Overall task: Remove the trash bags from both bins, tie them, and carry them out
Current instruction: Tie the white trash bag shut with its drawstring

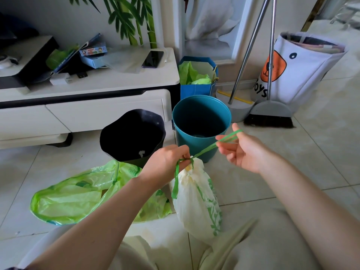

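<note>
On pale floor tiles [292,172], left hand [165,162] pinching white bag [196,201] neck, right hand [239,151] fingers hooking drawstring [206,150]

A pale glossy tiled floor [292,172] fills the lower frame; a low white cabinet with drawers [93,112] runs along the left; a wall mural of green bamboo [134,18] rises at upper centre; daylight brightens the white-framed doorway [210,26] at upper right.
</note>
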The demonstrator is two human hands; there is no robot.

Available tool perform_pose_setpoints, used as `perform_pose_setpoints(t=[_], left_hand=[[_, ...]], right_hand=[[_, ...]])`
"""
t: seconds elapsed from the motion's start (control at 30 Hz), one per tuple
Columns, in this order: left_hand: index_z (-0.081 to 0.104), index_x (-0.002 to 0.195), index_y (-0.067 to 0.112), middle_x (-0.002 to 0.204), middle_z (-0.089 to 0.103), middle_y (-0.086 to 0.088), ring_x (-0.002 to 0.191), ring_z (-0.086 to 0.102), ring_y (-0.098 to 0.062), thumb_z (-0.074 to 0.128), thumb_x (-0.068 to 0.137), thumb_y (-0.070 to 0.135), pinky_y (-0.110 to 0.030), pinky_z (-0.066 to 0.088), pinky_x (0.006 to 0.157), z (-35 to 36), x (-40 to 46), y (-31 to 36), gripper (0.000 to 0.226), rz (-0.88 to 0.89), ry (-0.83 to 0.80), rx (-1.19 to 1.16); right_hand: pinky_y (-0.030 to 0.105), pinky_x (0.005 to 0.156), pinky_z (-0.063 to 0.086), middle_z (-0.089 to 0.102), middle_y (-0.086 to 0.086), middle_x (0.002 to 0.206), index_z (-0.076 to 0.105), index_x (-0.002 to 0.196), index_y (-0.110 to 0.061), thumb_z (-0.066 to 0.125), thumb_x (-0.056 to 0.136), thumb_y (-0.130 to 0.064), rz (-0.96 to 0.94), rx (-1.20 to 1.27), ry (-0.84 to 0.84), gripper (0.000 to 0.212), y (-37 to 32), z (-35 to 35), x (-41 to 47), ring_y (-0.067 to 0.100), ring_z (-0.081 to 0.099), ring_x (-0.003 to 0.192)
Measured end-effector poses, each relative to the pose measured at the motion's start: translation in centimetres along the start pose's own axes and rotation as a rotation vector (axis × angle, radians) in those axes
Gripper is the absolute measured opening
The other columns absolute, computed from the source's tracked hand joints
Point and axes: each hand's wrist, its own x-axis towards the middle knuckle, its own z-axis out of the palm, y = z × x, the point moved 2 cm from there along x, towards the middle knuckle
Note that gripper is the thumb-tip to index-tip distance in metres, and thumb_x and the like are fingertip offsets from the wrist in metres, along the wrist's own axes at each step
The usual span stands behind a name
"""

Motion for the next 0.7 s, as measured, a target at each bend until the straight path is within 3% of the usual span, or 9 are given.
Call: perform_pose_setpoints(t=[0.1,0.17,0.33,0.4,0.47,0.6,0.7], left_hand=[[0.068,0.092,0.017,0.080,0.067,0.001,0.073,0.062,-0.019,0.051,0.091,0.041,-0.037,0.052,0.065,0.2,0.2,0.3,0.029,0.021,0.014,0.009],[0.074,0.096,0.018,0.084,0.072,0.002,0.077,0.066,-0.018,0.053,0.092,0.036,-0.035,0.055,0.069,0.3,0.4,0.5,0.028,0.064,0.043,0.028],[0.075,0.092,0.015,0.078,0.070,0.001,0.072,0.065,-0.018,0.054,0.094,0.033,-0.034,0.054,0.065,0.1,0.1,0.8,0.028,0.117,0.015,0.037],[0.075,0.088,0.013,0.075,0.068,0.001,0.067,0.063,-0.016,0.055,0.093,0.029,-0.033,0.054,0.062,0.2,-0.3,0.7,0.026,0.117,-0.065,0.041],[0.076,0.088,0.015,0.079,0.071,0.003,0.070,0.065,-0.013,0.058,0.090,0.029,-0.032,0.056,0.066,0.5,-0.8,0.6,0.023,0.025,-0.162,-0.008],[0.078,0.091,0.023,0.085,0.070,0.011,0.079,0.064,-0.005,0.067,0.086,0.029,-0.028,0.055,0.078,1.1,-1.5,0.2,0.014,-0.337,-0.382,-0.087],[0.077,0.086,0.026,0.080,0.071,0.012,0.076,0.066,-0.006,0.064,0.087,0.031,-0.029,0.058,0.076,0.9,-1.8,0.2,0.013,-0.458,-0.427,-0.149]], right_hand=[[0.021,0.046,0.055,0.077,0.012,0.082,0.064,0.108,-0.002,0.038,0.097,-0.049,-0.031,0.147,-0.120,0.055,-0.2,0.5,0.0,0.020,0.074,0.067],[0.024,0.052,0.059,0.075,0.015,0.088,0.062,0.109,0.001,0.040,0.098,-0.047,-0.052,0.185,-0.108,0.054,-0.1,0.6,0.3,0.022,0.075,0.071],[0.031,0.057,0.061,0.073,0.016,0.066,0.060,0.097,0.004,0.034,0.102,-0.036,-0.046,0.218,0.046,0.048,0.4,-0.5,1.8,0.024,0.071,0.058],[0.030,0.058,0.060,0.072,0.019,0.074,0.060,0.107,0.006,0.033,0.103,-0.030,-0.046,0.161,0.124,0.045,0.5,-1.2,2.4,0.025,0.070,0.063],[0.028,0.055,0.059,0.069,0.020,0.083,0.058,0.116,0.007,0.032,0.104,-0.025,-0.055,0.103,0.187,0.042,0.8,-1.6,2.7,0.025,0.068,0.068],[0.028,0.054,0.057,0.067,0.019,0.083,0.056,0.119,0.007,0.033,0.103,-0.019,-0.112,-0.004,0.266,0.038,1.0,-1.7,3.1,0.024,0.066,0.068],[0.025,0.056,0.057,0.068,0.019,0.089,0.058,0.115,0.004,0.036,0.101,-0.013,-0.184,-0.085,0.325,0.031,0.8,-1.6,3.4,0.021,0.065,0.065]])
